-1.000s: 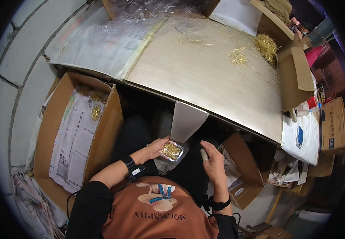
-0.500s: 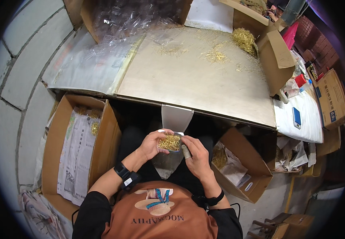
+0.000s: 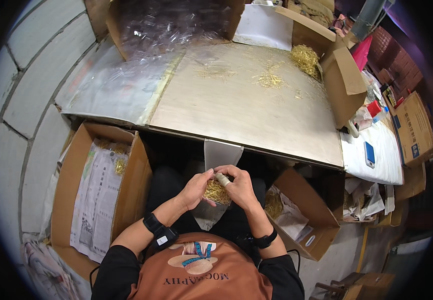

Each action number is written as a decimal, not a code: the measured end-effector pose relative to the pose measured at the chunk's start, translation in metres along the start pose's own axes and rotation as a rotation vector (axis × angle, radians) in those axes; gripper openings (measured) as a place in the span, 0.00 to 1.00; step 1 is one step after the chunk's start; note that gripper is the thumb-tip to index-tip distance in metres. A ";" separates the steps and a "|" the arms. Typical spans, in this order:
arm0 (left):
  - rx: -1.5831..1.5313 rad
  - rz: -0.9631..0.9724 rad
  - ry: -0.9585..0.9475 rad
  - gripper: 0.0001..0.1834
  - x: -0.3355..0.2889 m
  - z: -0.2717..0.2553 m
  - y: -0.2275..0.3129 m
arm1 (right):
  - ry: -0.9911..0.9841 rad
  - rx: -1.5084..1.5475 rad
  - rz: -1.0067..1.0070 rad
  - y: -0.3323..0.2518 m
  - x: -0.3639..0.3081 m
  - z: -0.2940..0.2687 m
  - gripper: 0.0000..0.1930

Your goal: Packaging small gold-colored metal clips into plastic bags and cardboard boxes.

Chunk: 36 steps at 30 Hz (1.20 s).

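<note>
Over my lap, a small clear plastic box (image 3: 217, 192) filled with thin gold-coloured metal pieces, like pins, is held between both hands. My left hand (image 3: 195, 189) is closed around its left side, with the thumb at the far edge. My right hand (image 3: 240, 187) is closed on the box's far right corner. One of its fingers is wrapped in pale tape (image 3: 222, 179) and bends across the far edge. The fingertips cover that edge, so the lid, if any, is hidden.
The tabletop (image 3: 246, 112) holds scattered gold pieces (image 3: 269, 80) and a larger heap (image 3: 305, 60) by a cardboard flap. Clear plastic boxes (image 3: 171, 30) fill a carton at the back left. Cartons stand left (image 3: 135, 185) and right (image 3: 321, 240) of my legs. A blue-faced device (image 3: 369, 153) lies right.
The box has shifted slightly right and nearer my body. My right hand's fingers have moved from its right side onto the far edge, meeting my left thumb.
</note>
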State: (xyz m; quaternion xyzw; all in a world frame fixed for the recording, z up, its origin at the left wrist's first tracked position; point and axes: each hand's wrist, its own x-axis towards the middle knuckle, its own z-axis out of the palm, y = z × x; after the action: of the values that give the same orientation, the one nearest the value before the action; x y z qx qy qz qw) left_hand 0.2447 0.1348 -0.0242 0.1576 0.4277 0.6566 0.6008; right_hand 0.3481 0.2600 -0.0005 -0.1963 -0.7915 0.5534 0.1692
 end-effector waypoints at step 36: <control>0.041 0.429 1.263 0.12 -0.171 -0.338 0.074 | -0.006 -0.263 -0.083 -0.023 0.014 0.036 0.11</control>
State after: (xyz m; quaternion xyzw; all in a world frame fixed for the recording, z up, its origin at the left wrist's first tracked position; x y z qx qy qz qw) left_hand -0.0082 -0.1429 -0.1134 -0.1642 0.6690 0.7196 0.0877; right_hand 0.3155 0.2307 0.0105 -0.1822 -0.8652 0.4381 0.1622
